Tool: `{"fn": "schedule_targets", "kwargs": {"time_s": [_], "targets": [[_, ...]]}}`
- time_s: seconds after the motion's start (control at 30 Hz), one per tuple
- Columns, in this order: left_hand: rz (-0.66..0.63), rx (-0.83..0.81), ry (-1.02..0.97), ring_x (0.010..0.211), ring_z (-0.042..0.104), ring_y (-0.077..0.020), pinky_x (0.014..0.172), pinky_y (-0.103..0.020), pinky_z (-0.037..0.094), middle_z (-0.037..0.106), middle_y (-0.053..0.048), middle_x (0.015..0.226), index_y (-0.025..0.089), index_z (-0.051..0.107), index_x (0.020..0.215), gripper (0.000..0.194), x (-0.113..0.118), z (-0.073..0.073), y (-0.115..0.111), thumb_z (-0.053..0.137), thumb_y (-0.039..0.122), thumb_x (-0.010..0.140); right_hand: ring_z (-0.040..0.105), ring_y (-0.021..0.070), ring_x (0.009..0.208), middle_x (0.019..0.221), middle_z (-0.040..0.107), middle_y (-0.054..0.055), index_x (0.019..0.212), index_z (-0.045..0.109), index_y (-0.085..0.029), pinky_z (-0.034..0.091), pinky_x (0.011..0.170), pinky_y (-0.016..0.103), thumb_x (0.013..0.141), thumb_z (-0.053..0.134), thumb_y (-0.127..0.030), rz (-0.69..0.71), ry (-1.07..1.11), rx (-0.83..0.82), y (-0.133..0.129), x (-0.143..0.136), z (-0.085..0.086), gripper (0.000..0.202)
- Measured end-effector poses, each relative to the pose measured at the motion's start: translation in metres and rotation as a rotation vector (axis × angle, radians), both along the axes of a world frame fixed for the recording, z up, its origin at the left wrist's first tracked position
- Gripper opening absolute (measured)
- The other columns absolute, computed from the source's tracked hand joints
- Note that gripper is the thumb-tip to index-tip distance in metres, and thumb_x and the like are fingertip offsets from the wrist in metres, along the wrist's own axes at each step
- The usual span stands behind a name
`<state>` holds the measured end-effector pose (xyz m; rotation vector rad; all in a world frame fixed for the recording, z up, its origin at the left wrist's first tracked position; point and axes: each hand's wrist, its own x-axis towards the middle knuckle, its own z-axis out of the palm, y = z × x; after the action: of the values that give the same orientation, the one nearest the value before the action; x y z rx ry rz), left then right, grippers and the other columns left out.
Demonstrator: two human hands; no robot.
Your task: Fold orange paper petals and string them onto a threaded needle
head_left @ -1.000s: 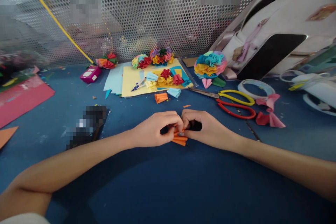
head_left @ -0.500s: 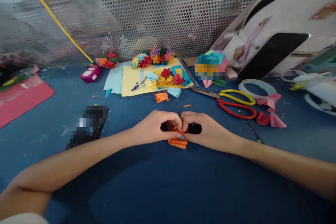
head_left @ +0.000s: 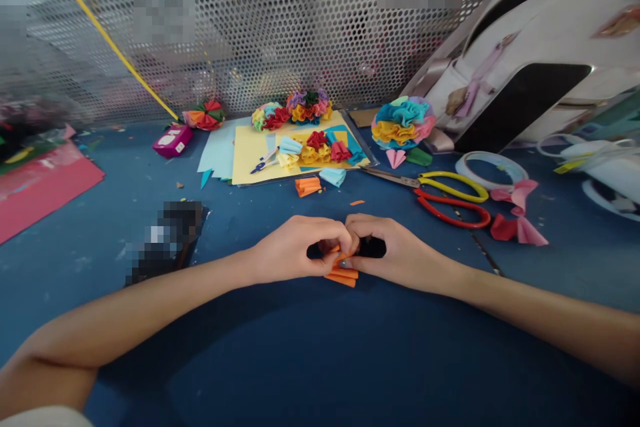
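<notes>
My left hand (head_left: 305, 247) and my right hand (head_left: 387, 250) meet in front of me, fingertips closed together on a pleated piece of orange paper (head_left: 345, 275). Its folded lower end sticks out below my fingers; the upper part is mostly hidden by them. Just beyond my hands another folded orange paper piece (head_left: 307, 186) lies on the blue table (head_left: 320, 360), beside a light blue folded piece (head_left: 333, 177). Further back, yellow sheets (head_left: 245, 153) carry several gathered paper pieces in red, yellow and blue, and a compass (head_left: 264, 163).
Scissors (head_left: 450, 197) with red and yellow handles lie right of centre, near a tape roll (head_left: 493, 169) and pink paper pieces (head_left: 520, 217). Paper flowers (head_left: 403, 123) stand along the perforated metal screen (head_left: 310, 27). A bag (head_left: 540, 33) leans at right; a purple box (head_left: 173, 140) sits left.
My fingers have shifted slightly on the orange paper, and my left thumb has drawn back a little. More of its pleats show now. The objects on the table stay put.
</notes>
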<state>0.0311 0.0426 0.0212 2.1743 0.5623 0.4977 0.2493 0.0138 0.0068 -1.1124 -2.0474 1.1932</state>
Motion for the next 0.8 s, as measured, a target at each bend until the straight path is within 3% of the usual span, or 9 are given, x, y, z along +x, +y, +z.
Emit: {"fn": "schedule_targets", "kwargs": {"time_s": [0.17, 0.27, 0.33, 0.53, 0.8], "targets": [[0.007, -0.002, 0.006, 0.074, 0.062, -0.0113, 0.071, -0.022, 0.046, 0.068, -0.002, 0.089, 0.018, 0.07, 0.089, 0.022, 0.0002, -0.002, 0.0006, 0.056, 0.004, 0.081, 0.057, 0.0158, 0.074, 0.077, 0.057, -0.001, 0.068, 0.054, -0.021, 0.044, 0.07, 0.028, 0.078, 0.063, -0.014, 0.001, 0.009, 0.005, -0.0003, -0.0002, -0.0002, 0.016], [0.011, -0.075, -0.01, 0.076, 0.062, -0.0122, 0.073, -0.023, 0.048, 0.069, -0.002, 0.089, 0.017, 0.071, 0.09, 0.013, 0.0, -0.0008, 0.0014, 0.064, 0.009, 0.084, 0.058, 0.0161, 0.076, 0.078, 0.058, -0.001, 0.068, 0.053, -0.021, 0.044, 0.072, 0.028, 0.079, 0.064, -0.015, 0.004, 0.017, 0.009, 0.0001, 0.0001, -0.0012, 0.017], [0.032, -0.137, -0.016, 0.076, 0.062, -0.0125, 0.072, -0.023, 0.048, 0.068, -0.003, 0.088, 0.016, 0.072, 0.088, 0.004, 0.0004, -0.0002, 0.0017, 0.069, 0.016, 0.086, 0.058, 0.016, 0.076, 0.078, 0.059, -0.001, 0.068, 0.054, -0.021, 0.044, 0.072, 0.028, 0.081, 0.066, -0.018, 0.008, 0.025, 0.009, 0.0008, 0.0002, -0.0012, 0.018], [0.169, -0.26, -0.07, 0.067, 0.055, -0.0109, 0.064, -0.023, 0.048, 0.062, -0.001, 0.078, 0.015, 0.069, 0.096, 0.008, 0.0016, -0.0032, 0.0003, 0.064, 0.019, 0.09, 0.054, 0.0149, 0.071, 0.076, 0.057, -0.001, 0.068, 0.053, -0.021, 0.042, 0.066, 0.027, 0.086, 0.072, -0.036, -0.028, -0.007, 0.005, 0.0032, 0.0009, 0.0022, 0.03], [0.161, -0.27, -0.085, 0.072, 0.063, -0.0115, 0.069, -0.023, 0.052, 0.068, -0.003, 0.084, 0.016, 0.066, 0.098, 0.009, 0.0014, -0.0007, -0.0029, 0.064, 0.017, 0.09, 0.056, 0.0168, 0.075, 0.083, 0.061, 0.002, 0.079, 0.057, -0.021, 0.042, 0.066, 0.027, 0.088, 0.07, -0.047, -0.059, 0.005, 0.027, -0.0006, -0.0034, -0.0064, 0.03]]}}
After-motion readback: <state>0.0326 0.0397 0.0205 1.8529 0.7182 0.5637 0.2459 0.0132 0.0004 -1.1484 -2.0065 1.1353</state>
